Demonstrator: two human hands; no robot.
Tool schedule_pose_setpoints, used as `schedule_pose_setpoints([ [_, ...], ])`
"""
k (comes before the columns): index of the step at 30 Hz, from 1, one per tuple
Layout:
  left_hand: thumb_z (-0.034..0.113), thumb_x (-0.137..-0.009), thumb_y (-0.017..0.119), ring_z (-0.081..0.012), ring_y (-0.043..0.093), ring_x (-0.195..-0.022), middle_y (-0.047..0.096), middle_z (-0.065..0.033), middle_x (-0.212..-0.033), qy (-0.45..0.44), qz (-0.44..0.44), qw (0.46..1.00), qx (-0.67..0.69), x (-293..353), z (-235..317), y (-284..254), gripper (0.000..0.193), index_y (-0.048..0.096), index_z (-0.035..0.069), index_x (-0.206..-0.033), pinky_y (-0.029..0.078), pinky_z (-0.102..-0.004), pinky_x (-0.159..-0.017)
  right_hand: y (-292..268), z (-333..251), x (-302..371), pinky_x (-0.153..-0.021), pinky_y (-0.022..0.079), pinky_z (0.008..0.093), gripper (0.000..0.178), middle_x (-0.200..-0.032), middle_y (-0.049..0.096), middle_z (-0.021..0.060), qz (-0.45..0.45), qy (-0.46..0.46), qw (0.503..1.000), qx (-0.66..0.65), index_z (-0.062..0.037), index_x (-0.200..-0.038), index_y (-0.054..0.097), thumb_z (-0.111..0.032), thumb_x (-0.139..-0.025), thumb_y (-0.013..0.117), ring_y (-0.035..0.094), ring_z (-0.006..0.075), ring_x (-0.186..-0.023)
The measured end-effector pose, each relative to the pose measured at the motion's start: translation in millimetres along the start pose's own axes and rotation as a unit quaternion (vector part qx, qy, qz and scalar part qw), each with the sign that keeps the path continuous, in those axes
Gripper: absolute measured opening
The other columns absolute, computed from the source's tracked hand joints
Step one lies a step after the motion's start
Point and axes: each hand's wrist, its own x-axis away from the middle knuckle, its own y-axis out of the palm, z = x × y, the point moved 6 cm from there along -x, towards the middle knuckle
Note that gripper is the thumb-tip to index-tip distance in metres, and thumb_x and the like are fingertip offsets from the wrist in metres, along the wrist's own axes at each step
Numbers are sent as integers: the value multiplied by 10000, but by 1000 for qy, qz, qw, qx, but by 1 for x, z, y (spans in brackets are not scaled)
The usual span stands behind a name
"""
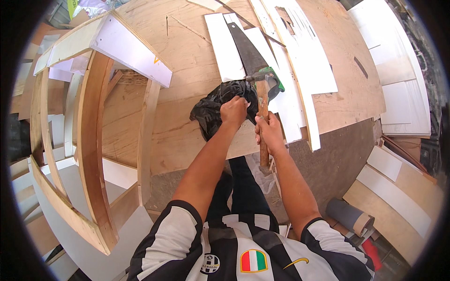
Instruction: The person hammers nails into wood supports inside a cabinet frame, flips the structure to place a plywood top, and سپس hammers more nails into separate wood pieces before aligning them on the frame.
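Observation:
My right hand (270,132) is wrapped round the wooden handle of a hammer (263,99), held upright in view with its metal head at the far end. Close to its left, my left hand (233,111) is closed in a fist over a crumpled black plastic bag (208,108). A small pale bit shows at its fingertips, but what they pinch is hidden. Just beyond the hammer head lies a handsaw (247,52) with a dark blade and green handle, resting on white boards (220,44). The hammer head overlaps the saw's handle end in view.
A plywood-topped table (180,117) spans the front. Long white-faced strips (300,70) lie on its right. At left stands a wooden frame (91,140) with upright slats and a white side. More panels (398,70) lean at right, above a grey roll (349,216) on the floor.

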Motion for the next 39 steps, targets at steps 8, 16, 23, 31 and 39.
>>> schedule_pose_setpoints([
  [8,450,-951,693,-261,690,-717,736,-96,-845,-151,67,959,230,1,-23,-16,386,734,67,-934,524,-392,-654,12,-2,-4,-392,409,266,224,-672,547,24,-13,-8,1000,8,-68,-1120,532,-200,-984,650,506,112,-422],
  [16,410,-956,732,-16,433,-519,573,46,-702,-210,12,700,683,42,-27,-40,355,643,107,-794,299,-200,-443,50,-16,-4,-401,428,259,268,-756,583,40,22,-120,991,46,10,-1119,564,-127,-938,707,531,105,-447],
  [23,348,-966,729,-26,433,-519,566,44,-645,-258,32,705,660,91,-57,-67,348,696,45,-797,319,-224,-461,98,-28,5,-418,446,262,279,-824,599,59,30,-153,988,21,16,-1136,551,-34,-887,667,555,113,-487],
  [31,239,-926,762,-113,614,-713,696,-24,-805,-104,40,822,559,168,-116,-136,271,740,-16,-1018,505,-279,-663,164,-21,33,-464,475,314,243,-771,598,92,-140,-89,980,112,8,-1064,543,-22,-843,638,585,165,-507],
  [39,139,-828,805,-192,698,-802,747,-155,-895,-207,36,901,379,212,-150,-206,248,746,-43,-985,540,-340,-737,252,-24,57,-510,509,346,249,-762,626,127,-280,-132,918,249,9,-1030,556,-56,-813,660,651,205,-564],
])
